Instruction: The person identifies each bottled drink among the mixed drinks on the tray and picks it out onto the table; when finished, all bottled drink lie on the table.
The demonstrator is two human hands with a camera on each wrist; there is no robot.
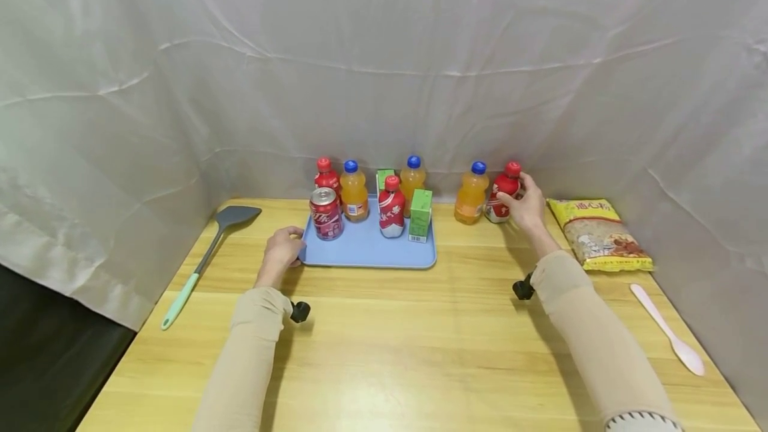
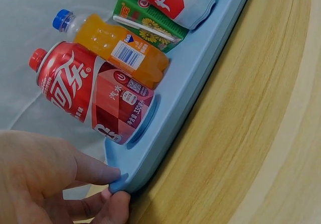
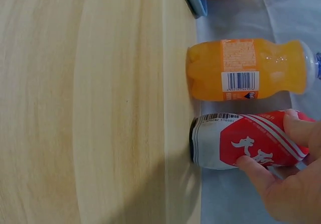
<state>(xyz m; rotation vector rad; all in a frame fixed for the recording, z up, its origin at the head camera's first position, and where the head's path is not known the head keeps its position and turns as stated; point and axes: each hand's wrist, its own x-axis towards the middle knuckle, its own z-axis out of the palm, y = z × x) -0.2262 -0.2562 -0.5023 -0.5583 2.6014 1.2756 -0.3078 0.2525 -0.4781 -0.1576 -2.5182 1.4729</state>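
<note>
My left hand (image 1: 282, 249) pinches the left edge of the blue tray (image 1: 367, 256); the left wrist view shows the fingertips at its corner. On the tray stand a red soda can (image 1: 327, 219), two orange soda bottles (image 1: 354, 195), two red-and-white bottles (image 1: 392, 211) and two green drink cartons (image 1: 421, 212), the rear ones partly hidden. To the right of the tray, my right hand (image 1: 529, 208) grips another red-and-white bottle (image 3: 235, 142), which stands upright on the table. Just left of that bottle is an upright orange soda bottle (image 3: 241, 69), apart from the tray.
A grey spatula with a mint handle (image 1: 207, 260) lies at the table's left side. At the right are a yellow bag of pasta (image 1: 600, 235) and a pink spoon (image 1: 669, 331). Grey curtain (image 1: 384, 72) closes off the back and sides of the wooden table (image 1: 390, 352).
</note>
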